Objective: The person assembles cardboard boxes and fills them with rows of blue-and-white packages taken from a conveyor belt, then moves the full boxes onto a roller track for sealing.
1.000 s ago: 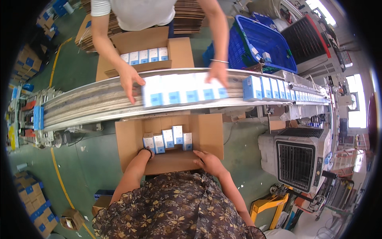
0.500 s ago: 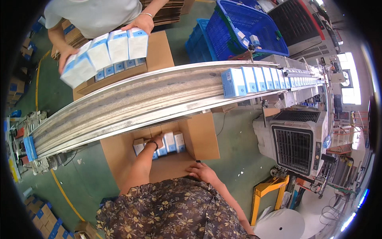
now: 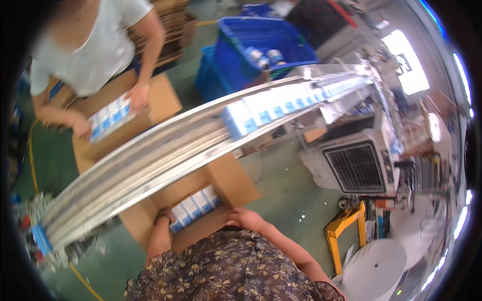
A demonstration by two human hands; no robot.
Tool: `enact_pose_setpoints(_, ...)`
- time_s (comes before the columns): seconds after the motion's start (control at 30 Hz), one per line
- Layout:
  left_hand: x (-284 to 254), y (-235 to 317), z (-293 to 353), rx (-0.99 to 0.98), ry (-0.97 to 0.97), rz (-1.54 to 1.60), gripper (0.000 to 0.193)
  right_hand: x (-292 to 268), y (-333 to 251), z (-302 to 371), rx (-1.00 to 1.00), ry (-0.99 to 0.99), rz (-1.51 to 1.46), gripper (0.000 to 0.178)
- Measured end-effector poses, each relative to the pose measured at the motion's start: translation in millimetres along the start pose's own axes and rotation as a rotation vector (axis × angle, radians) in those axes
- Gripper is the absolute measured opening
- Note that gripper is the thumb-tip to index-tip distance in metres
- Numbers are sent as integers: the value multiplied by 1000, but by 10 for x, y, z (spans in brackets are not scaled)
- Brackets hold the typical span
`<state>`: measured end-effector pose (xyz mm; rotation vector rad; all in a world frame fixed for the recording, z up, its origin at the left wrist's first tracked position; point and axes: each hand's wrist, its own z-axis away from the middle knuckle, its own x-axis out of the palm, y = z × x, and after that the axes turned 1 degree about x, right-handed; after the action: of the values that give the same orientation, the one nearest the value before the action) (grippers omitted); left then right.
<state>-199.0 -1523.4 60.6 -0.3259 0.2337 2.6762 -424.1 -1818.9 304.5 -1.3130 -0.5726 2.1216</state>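
An open cardboard carton [image 3: 233, 178] stands in front of me, just below the conveyor. Inside it is a row of several white-and-blue boxes [image 3: 193, 206]. My left hand [image 3: 165, 215] reaches into the carton at the left end of this row, against the end box; its fingers are blurred and partly hidden. At the near right edge, my right hand [image 3: 245, 219] has its fingers bent over the carton's near flap [image 3: 203, 232], holding it.
A conveyor [image 3: 145, 165] crosses diagonally, with a line of similar boxes [image 3: 251, 115] on its right half. Beyond it a co-worker's hands [image 3: 138, 98] hold boxes in another carton [image 3: 165, 95]. A blue crate [image 3: 233, 55], a grey cooler [image 3: 354, 168] and a yellow pallet-jack frame [image 3: 346, 226] stand around.
My left hand has moved from the row's middle to its left end. The co-worker's boxes have gone down into the far carton. Conveyor boxes reach further left in view, which has tilted.
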Motion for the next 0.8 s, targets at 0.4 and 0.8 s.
enact_pose_setpoints(0.4,-237,484,657,252,319,160,54,-1354,1106,48,101,490,69,28)
enact_pose_setpoints(0.8,-317,1248,1382,319,435,236,55,-3311,2885,-507,181,1629,154,28)
